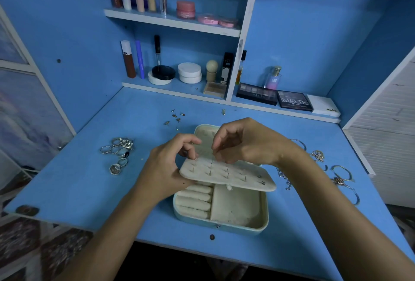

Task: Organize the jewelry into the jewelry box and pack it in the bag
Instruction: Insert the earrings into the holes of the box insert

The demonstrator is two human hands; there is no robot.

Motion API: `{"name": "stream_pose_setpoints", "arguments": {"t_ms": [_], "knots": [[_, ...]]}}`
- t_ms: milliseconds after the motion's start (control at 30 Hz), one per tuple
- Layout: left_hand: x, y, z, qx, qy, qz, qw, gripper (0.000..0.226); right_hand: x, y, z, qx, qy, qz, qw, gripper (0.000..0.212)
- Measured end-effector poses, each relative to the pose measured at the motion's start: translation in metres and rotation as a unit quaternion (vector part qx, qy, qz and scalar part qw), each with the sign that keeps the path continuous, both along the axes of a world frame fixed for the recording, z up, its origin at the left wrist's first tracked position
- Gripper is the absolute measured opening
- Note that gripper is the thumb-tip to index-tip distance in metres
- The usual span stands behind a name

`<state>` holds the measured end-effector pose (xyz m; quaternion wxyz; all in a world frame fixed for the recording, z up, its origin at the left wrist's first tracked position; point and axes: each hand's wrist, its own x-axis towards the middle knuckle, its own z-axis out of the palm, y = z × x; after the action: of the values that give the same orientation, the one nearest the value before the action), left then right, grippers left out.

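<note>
Head view, desk scanned left to right. Cluster of silver rings [119, 152] lying loose on blue desk [74, 190], at 9 o'clock from jewelry box [221, 212], well apart from it. Small earring studs [176, 117] scattered at 11 o'clock from box, near back of desk; one more stud [223, 112] at 12 o'clock.

Left hand [167, 168] gripping left edge of cream earring panel [226, 174], thumb under, fingers curled over top, fingertips pressing near upper-left corner. Panel raised above box base, tilted, pin posts sticking through its holes, two tiny studs near its right end. Box open on desk centre, light blue outside, cream lining; ring rolls [194, 199] in left compartment, bare flat compartment on right. Lid [203, 133] lying open at 12 o'clock behind hands, mostly hidden.

Right hand [243, 143] over panel top edge, fingers curled down in a pinch at panel; whatever is pinched too small and blurred to tell, likely an earring.

Chain [284, 178] on desk just beside box at 3 o'clock. Bangles [343, 175] and ornate gold piece [317, 155] farther at 3 o'clock, spread toward right desk edge.

Shelves [173, 21] at back, 12 o'clock: tubes, jars, compacts. Perfume bottle [273, 78] and eyeshadow palettes [276, 97] at 1 o'clock on lower ledge.
</note>
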<state>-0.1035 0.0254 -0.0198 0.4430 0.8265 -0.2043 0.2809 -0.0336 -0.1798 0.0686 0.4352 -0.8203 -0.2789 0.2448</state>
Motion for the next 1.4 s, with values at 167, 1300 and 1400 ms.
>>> {"name": "stream_pose_setpoints", "arguments": {"t_ms": [167, 1300, 1400], "knots": [[0.000, -0.001, 0.000, 0.001, -0.001, 0.004, 1.000, 0.047, 0.000, 0.002, -0.001, -0.012, -0.008, 0.010, 1.000, 0.014], [-0.001, -0.001, 0.001, 0.013, 0.006, 0.012, 1.000, 0.047, -0.001, 0.012, 0.014, -0.104, -0.059, 0.053, 0.991, 0.017], [-0.001, 0.000, 0.000, 0.017, 0.005, 0.015, 1.000, 0.048, -0.003, 0.014, 0.017, -0.121, -0.068, 0.058, 0.989, 0.018]]}}
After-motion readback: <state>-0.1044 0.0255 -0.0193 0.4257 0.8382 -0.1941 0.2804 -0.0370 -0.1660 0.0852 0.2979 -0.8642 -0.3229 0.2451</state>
